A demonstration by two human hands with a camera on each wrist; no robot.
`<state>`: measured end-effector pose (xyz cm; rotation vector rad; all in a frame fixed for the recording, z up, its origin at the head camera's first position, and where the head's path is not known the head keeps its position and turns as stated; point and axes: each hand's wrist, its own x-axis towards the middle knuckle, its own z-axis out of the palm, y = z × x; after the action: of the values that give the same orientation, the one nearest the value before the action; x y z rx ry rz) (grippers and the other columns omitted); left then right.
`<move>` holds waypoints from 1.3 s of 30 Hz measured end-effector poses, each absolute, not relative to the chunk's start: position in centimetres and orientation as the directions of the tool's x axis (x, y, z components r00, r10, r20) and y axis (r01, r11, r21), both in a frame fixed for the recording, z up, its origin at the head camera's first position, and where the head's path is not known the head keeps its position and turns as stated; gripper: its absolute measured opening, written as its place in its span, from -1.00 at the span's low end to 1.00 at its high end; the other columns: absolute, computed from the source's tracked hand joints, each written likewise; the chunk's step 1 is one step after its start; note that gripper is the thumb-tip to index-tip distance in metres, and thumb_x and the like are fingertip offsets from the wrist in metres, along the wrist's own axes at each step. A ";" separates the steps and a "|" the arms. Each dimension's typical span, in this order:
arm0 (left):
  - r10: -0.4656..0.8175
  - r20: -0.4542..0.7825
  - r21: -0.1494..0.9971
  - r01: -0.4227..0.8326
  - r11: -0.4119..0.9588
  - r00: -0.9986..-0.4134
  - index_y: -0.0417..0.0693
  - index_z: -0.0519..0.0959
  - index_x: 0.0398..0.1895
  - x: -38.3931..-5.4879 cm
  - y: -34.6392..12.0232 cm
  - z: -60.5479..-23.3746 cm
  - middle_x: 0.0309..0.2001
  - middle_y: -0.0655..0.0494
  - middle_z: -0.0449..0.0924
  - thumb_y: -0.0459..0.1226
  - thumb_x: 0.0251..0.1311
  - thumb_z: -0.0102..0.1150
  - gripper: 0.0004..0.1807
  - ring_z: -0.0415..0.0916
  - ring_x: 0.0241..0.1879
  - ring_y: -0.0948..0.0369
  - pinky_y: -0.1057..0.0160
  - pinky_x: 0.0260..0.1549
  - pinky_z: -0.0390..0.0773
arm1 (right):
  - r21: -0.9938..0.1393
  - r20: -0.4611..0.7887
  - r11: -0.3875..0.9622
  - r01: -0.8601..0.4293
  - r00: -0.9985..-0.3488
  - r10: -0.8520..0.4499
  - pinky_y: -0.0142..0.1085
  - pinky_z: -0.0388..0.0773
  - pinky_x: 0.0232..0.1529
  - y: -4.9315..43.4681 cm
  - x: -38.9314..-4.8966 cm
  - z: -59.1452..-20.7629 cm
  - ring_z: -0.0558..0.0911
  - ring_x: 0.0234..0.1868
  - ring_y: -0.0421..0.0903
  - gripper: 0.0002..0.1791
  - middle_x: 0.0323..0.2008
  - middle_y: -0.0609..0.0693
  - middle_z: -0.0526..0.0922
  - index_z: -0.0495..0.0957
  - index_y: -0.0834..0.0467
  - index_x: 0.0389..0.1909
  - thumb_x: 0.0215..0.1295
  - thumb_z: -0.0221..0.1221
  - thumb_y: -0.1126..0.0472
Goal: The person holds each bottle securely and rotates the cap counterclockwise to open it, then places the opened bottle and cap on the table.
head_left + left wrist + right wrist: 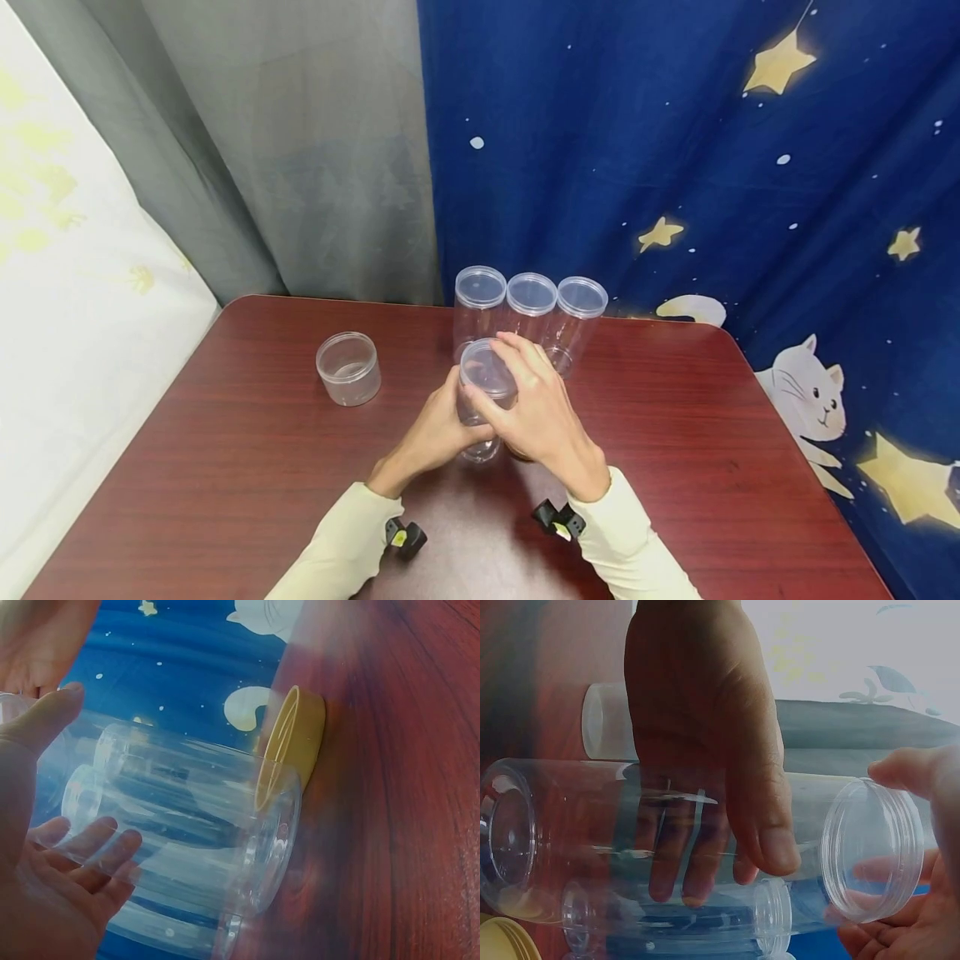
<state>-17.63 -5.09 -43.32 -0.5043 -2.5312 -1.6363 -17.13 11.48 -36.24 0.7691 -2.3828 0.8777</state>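
My left hand [435, 433] wraps its thumb and fingers around the body of a tall clear plastic jar [187, 802], held upright just in front of me. Over the top, my right hand [540, 408] grips the rim of the clear lid [486, 367] between thumb and fingers. In the right wrist view the jar's ribbed top end [877, 847] lies between the right fingers. Three similar lidded jars [480, 287] stand side by side just behind. A yellow ring-shaped piece [307, 739] sits on the table beside the held jar, mostly hidden by my right hand in the head view.
A short, wide clear tub [348, 371] stands to the left on the reddish-brown table [225, 467]. Behind the table's far edge hang a grey curtain [322, 167] and a blue star-patterned curtain [562, 150]. A white patterned cloth [75, 275] borders the left side.
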 end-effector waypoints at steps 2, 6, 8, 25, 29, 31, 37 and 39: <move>0.231 0.244 0.871 0.317 0.374 -0.942 -0.06 0.28 0.32 -17.7 -5.1 -43.3 0.14 -0.01 0.56 -0.17 -0.16 0.57 -0.08 0.54 0.08 0.14 0.03 0.13 0.51 | -0.432 0.594 0.630 -0.646 -0.729 -0.340 -0.07 0.54 0.15 11.6 -17.2 -36.2 0.51 0.21 0.00 -0.39 0.21 0.10 0.53 0.55 0.14 0.18 0.14 0.35 -0.06; 0.242 0.241 0.871 0.319 0.372 -0.940 -0.05 0.27 0.34 -17.8 -5.0 -43.3 0.16 0.01 0.54 -0.15 -0.15 0.57 -0.06 0.52 0.10 0.15 0.03 0.16 0.49 | -0.453 0.579 0.597 -0.662 -0.728 -0.367 -0.10 0.51 0.17 12.0 -17.5 -36.2 0.49 0.24 -0.06 -0.40 0.25 0.04 0.50 0.54 0.11 0.19 0.12 0.35 -0.01; 0.249 0.240 0.869 0.322 0.376 -0.938 -0.05 0.27 0.35 -17.8 -5.1 -43.4 0.16 0.00 0.54 -0.16 -0.15 0.57 -0.06 0.52 0.10 0.15 0.04 0.15 0.49 | -0.458 0.575 0.575 -0.678 -0.719 -0.390 -0.10 0.49 0.19 12.1 -17.6 -36.2 0.48 0.26 -0.07 -0.39 0.27 0.03 0.49 0.53 0.11 0.20 0.10 0.35 0.02; 0.302 0.259 0.885 0.351 0.306 -0.917 -0.05 0.24 0.38 -17.9 -5.7 -43.3 0.12 0.02 0.56 -0.16 -0.15 0.60 -0.01 0.54 0.06 0.16 0.05 0.10 0.53 | -0.504 0.551 0.383 -0.774 -0.630 -0.548 -0.22 0.43 0.24 12.9 -18.5 -35.9 0.46 0.32 -0.06 -0.36 0.37 0.02 0.40 0.47 0.15 0.27 0.10 0.31 0.17; 0.285 0.267 0.883 0.352 0.310 -0.921 -0.06 0.25 0.37 -17.9 -5.7 -43.3 0.12 0.02 0.56 -0.17 -0.16 0.60 -0.02 0.53 0.07 0.16 0.05 0.11 0.51 | -0.492 0.542 0.400 -0.774 -0.631 -0.555 -0.06 0.26 0.40 13.1 -18.5 -35.8 0.35 0.41 0.00 -0.28 0.44 0.06 0.30 0.39 0.12 0.35 0.11 0.30 0.13; 0.266 0.270 0.884 0.348 0.313 -0.925 -0.06 0.26 0.35 -17.9 -5.6 -43.3 0.12 0.02 0.56 -0.17 -0.17 0.61 -0.02 0.53 0.06 0.16 0.05 0.11 0.51 | -0.477 0.545 0.444 -0.759 -0.651 -0.528 0.04 0.24 0.40 13.3 -18.3 -35.6 0.29 0.44 0.02 -0.23 0.47 0.05 0.25 0.35 0.09 0.39 0.11 0.32 0.06; 0.193 0.285 0.894 0.333 0.299 -0.939 0.00 0.30 0.31 -17.9 -5.4 -43.1 0.08 0.08 0.56 -0.12 -0.18 0.62 -0.06 0.55 0.04 0.16 -0.01 0.06 0.56 | -0.460 0.579 0.605 -0.650 -0.736 -0.351 0.03 0.43 0.25 13.0 -17.4 -35.2 0.38 0.35 0.00 -0.17 0.39 0.01 0.37 0.43 0.06 0.34 0.04 0.44 -0.13; 0.176 0.280 0.897 0.322 0.304 -0.944 0.00 0.30 0.30 -17.9 -5.4 -43.1 0.09 0.07 0.55 -0.12 -0.17 0.62 -0.07 0.54 0.05 0.15 -0.02 0.06 0.56 | -0.449 0.583 0.645 -0.618 -0.750 -0.313 0.00 0.46 0.21 12.7 -17.1 -35.4 0.45 0.29 0.00 -0.20 0.32 0.03 0.45 0.47 0.06 0.30 0.04 0.44 -0.15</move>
<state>-17.90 -5.35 -43.10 -0.4675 -2.4302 -1.7190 -17.11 12.65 -35.37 0.7297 -2.4068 0.8978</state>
